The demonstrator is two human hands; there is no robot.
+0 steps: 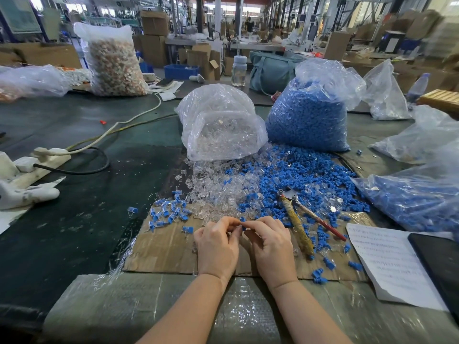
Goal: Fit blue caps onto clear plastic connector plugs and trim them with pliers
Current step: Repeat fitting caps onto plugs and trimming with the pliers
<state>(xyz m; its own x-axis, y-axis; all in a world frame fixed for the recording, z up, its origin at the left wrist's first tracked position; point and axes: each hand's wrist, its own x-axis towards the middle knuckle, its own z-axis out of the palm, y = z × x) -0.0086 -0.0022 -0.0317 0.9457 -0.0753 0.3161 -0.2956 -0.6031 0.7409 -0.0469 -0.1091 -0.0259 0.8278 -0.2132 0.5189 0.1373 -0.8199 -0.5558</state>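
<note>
While both hands meet at lower centre, I'm seating a small blue plastic cap (243,227).

My left hand (217,247) and right hand (270,245) pinch it with curled fingertips — light, stiff, slippery; any clear plug is hidden. Steel pliers (296,214) lie just right.

bright factory hall, cardboard boxes (154,22), pillars (239,16)

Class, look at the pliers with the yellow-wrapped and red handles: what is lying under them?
The pliers lie on loose blue caps and clear plastic plugs, with brown cardboard beneath. Whatever is directly under the handles is hidden.
</note>
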